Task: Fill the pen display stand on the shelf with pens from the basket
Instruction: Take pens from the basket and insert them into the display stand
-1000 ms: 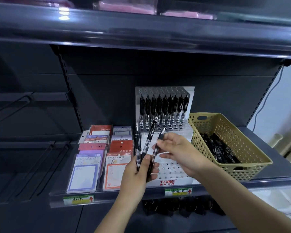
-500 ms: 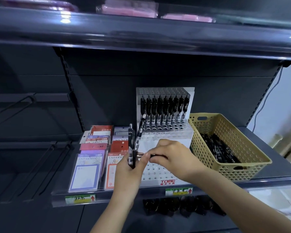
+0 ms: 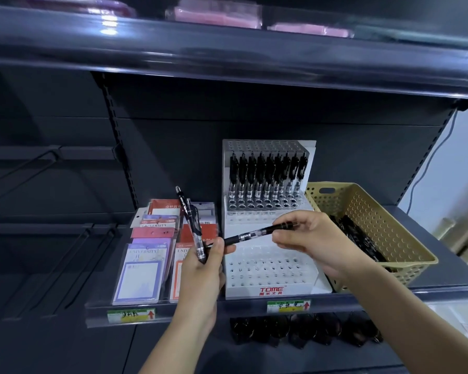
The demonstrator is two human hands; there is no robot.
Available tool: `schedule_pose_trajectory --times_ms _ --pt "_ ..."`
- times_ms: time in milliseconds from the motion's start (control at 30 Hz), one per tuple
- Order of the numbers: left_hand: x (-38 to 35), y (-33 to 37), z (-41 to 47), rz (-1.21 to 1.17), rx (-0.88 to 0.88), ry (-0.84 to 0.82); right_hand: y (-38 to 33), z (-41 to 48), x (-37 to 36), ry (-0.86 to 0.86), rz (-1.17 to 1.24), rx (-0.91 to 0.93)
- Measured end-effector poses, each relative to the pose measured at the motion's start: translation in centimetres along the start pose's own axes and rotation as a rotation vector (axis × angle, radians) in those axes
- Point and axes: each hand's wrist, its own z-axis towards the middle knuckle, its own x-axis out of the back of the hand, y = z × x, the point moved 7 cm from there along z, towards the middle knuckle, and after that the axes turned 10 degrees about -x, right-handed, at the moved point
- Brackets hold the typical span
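Head view, as I watch it from my station: at the left end of the shelf (image 3: pixel 427 238), packs of notepads (image 3: pixel 143 271) lie in overlapping rows running back from the front edge, and a price label (image 3: pixel 131 315) sits on the front rail below them.

Just right of the packs, my left hand (image 3: pixel 200 276) is raised in front of the shelf's front edge. Its fingers are curled round two pens (image 3: pixel 191 225), which stand nearly upright and lean a little to the left, clip ends up.

Between the two hands a single pen (image 3: pixel 254 234) lies almost level, its right end slightly higher. Its left end touches the thumb and forefinger of the left hand; I cannot tell whether they pinch it or only touch it.

Behind that pen the pen display stand (image 3: pixel 268 268) sits at the middle of the shelf, its base at the front edge. One row of pens (image 3: pixel 265 176) stands upright in an upper tier near the back. The tiers of holes in front of that row hold nothing, as does the strip of holes above it. A second label (image 3: pixel 288 306) is on the rail under the stand.

My right hand (image 3: pixel 314 238) hovers over the stand's middle step, fingertips pinching the right end of the single pen.

At the right end of the shelf the basket (image 3: pixel 384 225) rests just beside the stand, one corner at the front edge. A heap of loose pens (image 3: pixel 362 238) lies inside it, partly hidden by my right wrist.
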Motion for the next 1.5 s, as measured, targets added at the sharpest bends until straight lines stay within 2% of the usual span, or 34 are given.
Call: schedule_pose_trajectory --times_ms 100,300,367,533,633,733,933,1200,1500 --pt "-0.1 -0.5 -0.1 0.047 0.015 -0.014 0.0 -0.3 -0.4 -0.108 0.275 -0.017" --pt "-1.4 -0.6 -0.4 0.191 -0.089 -0.086 -1.6 -0.5 -0.6 -0.048 0.31 0.101" --pt "-1.7 -0.4 -0.7 0.234 -0.104 -0.111 -3.3 -0.5 0.6 0.077 0.225 0.148" --pt "-0.7 -0.7 -0.5 0.25 -0.106 -0.047 -8.7 0.1 5.6 0.56 -0.097 0.356" --pt "-0.6 -0.9 -0.4 0.247 -0.064 -0.03 -10.2 1.5 6.4 0.693 -0.3 0.416" --pt "-0.6 -0.9 -0.2 0.248 -0.065 -0.024 -10.6 3.2 6.1 0.717 -0.419 0.434" --pt "0.0 -1.0 0.3 0.227 -0.078 -0.009 -10.3 5.0 5.6 0.714 -0.487 0.432" --pt "0.2 -1.1 0.6 0.26 -0.062 -0.022 -7.4 7.0 5.2 0.634 -0.56 0.297" --pt "-0.5 -1.4 0.5 0.266 -0.055 -0.053 -6.8 7.0 5.3 0.621 -0.565 0.267"
